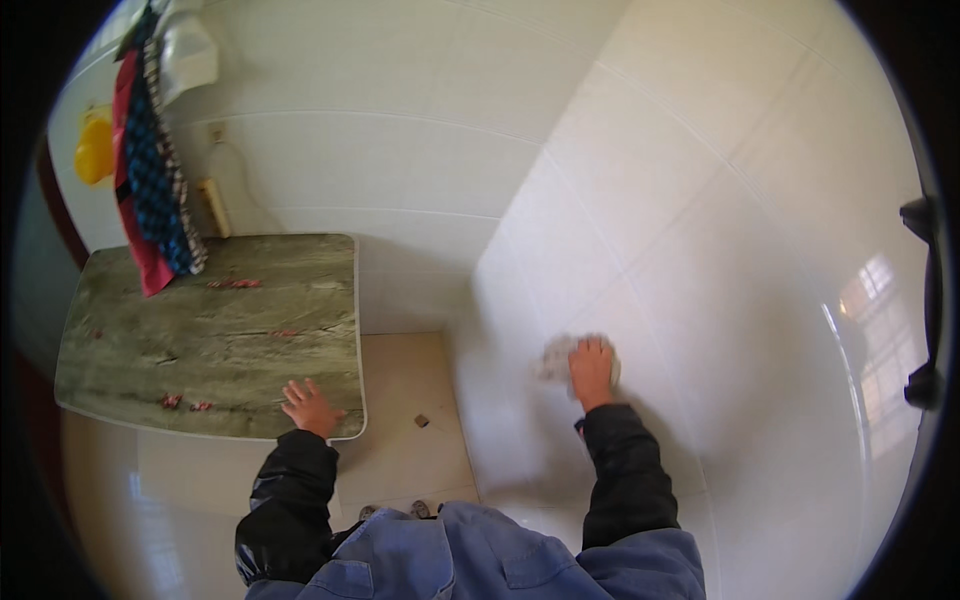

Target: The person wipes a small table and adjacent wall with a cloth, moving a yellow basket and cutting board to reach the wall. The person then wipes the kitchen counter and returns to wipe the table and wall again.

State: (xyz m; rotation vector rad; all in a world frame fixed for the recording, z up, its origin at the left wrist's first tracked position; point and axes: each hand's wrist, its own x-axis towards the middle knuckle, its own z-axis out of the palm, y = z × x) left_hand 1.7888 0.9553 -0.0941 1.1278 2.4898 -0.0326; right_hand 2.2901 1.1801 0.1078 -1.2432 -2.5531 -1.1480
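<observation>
My right hand (592, 368) presses a pale grey-beige cloth (555, 362) against the glossy white tiled wall (660, 300) on the right. The cloth is bunched under my fingers and sticks out on both sides of them. Fingers spread, my left hand (311, 408) rests on the near right corner of a table (220, 340) with a greenish wood-grain top and small red marks. Black sleeve covers reach up to both wrists.
Checked and red cloths or aprons (150, 180) hang over the table's far left, beside a yellow object (95, 150) and a whitish plastic bag (188, 55). A small brown piece (421, 420) lies on the tiled floor (400, 380). A dark fixture (925, 300) lines the right edge.
</observation>
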